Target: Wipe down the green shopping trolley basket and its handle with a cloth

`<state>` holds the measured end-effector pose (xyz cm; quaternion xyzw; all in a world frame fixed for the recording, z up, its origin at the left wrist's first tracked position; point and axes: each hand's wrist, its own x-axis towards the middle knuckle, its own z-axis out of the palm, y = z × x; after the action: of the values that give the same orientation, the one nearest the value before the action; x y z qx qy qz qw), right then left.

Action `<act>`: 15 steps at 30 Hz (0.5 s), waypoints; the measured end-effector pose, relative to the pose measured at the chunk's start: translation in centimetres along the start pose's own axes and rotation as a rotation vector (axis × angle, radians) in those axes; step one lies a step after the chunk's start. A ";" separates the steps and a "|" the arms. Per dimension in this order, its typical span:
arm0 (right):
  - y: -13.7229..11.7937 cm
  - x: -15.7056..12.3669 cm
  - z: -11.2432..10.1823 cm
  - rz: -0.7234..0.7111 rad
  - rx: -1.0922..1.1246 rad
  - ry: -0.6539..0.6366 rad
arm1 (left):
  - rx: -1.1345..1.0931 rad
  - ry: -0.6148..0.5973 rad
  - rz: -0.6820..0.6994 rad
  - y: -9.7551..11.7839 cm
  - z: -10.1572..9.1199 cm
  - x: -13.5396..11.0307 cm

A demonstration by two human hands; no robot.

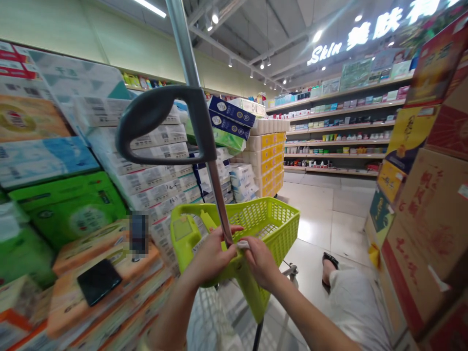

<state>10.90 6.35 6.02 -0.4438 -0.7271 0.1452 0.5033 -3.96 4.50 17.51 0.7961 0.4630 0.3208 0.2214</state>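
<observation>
Holds the steel pole [215,185] with the left hand [210,256], fingers curled round it right at the near rim of the green basket [278,219]. Pinches a small white scrap [243,244] against the pole with the right hand [261,261], just beside the left. Risks tipping the basket: tall pole, bulky grey grip [153,109] high above the basket, both hands low. Might also nudge the stacked tissue packs [153,180] left of the basket, or nip a finger where pole meets rim. Cannot tell what the scrap is — cloth, label or tape. Cannot see the basket's wheels, nor the pole's foot behind the hands. Cannot say whether the dark flat slab [98,281] on the boxes left of the basket is a phone.
</observation>
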 end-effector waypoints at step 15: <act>2.0 -1.5 -1.8 -0.093 0.041 0.033 | 0.018 0.002 0.151 0.6 0.3 0.9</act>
<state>13.57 5.83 4.64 -0.4012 -0.7354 0.1292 0.5305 -3.06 4.96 17.99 0.8305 0.4045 0.3331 0.1888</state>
